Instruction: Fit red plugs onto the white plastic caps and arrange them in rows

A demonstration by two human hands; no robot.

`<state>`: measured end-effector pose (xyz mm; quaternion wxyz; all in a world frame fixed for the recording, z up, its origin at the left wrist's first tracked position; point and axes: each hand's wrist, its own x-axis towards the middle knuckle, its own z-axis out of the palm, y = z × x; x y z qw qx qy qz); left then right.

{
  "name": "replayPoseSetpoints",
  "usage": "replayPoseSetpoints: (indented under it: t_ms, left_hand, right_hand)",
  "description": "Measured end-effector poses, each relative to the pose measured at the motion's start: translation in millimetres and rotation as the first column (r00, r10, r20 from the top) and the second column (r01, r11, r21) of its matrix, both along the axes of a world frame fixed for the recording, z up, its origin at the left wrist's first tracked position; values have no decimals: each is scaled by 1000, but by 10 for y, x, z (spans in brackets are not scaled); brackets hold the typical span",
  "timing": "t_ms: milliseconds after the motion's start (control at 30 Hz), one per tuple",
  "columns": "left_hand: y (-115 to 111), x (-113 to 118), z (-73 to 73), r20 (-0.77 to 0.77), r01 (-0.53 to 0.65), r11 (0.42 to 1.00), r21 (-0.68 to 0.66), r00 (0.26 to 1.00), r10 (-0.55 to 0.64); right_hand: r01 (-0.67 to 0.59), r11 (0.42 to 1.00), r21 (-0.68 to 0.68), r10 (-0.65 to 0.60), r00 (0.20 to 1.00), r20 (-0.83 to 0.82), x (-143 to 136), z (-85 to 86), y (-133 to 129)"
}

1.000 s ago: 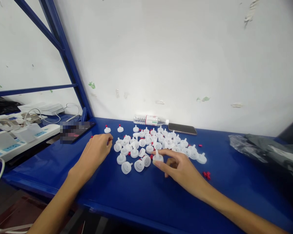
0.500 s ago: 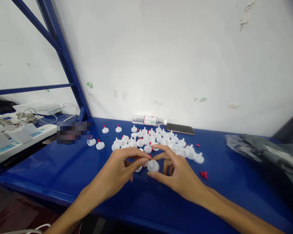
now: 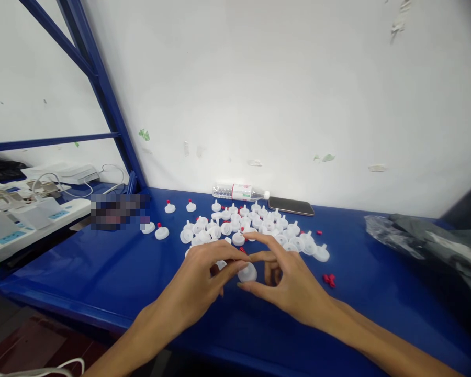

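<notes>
My right hand (image 3: 288, 272) holds a round white cap (image 3: 248, 273) between thumb and fingers, low over the blue table. My left hand (image 3: 204, 269) is closed, its thumb and fingertips pinched at the cap's top; whatever small part they grip is hidden. Behind both hands spreads a pile of white nozzle caps (image 3: 267, 225), with a few red tips among them. To the left, a white cap with a red tip (image 3: 161, 232) stands apart with a few others. Several small red tips (image 3: 329, 280) lie right of my right hand.
A clear bottle (image 3: 241, 192) and a dark phone (image 3: 291, 206) lie by the wall. Grey cloth and clear plastic (image 3: 392, 235) are at the right. A white power strip (image 3: 35, 222) and a blue frame post (image 3: 110, 104) stand left.
My left fingers have moved slightly right and now cover the top of the white cap. The cap sits a little lower in view, still in my right hand.
</notes>
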<state>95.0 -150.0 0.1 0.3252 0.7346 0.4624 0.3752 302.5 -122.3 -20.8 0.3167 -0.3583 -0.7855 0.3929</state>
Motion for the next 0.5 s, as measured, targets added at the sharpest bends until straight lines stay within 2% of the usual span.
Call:
replayPoseSetpoints:
  t_ms: [100,167,267,367,433,500]
  left_hand:
    - [-18,28,22,36,-10,999,35,999,9]
    - [-32,11,73,8,-27,994,101,1000,27]
    - [-44,-157,220,-67,-171,961,218,979,190]
    - [-35,-494,415,-225,-396,872,288,857,464]
    - [-15,-739,528,-432,-470,841,268,721,541]
    - [16,-945,592,-579,-516,817,255,595,557]
  right_hand:
    - [11,1000,15,-10,999,-52,2,-7,2]
    - [17,1000,14,-16,997,-73,9,-4,4]
    - [40,999,7,-39,996,-86,24,12,5]
    - [67,997,33,-63,992,-107,35,22,12]
    - [80,995,54,-73,991,-110,34,15,22]
    - [89,994,67,-82,991,-103,26,3,34]
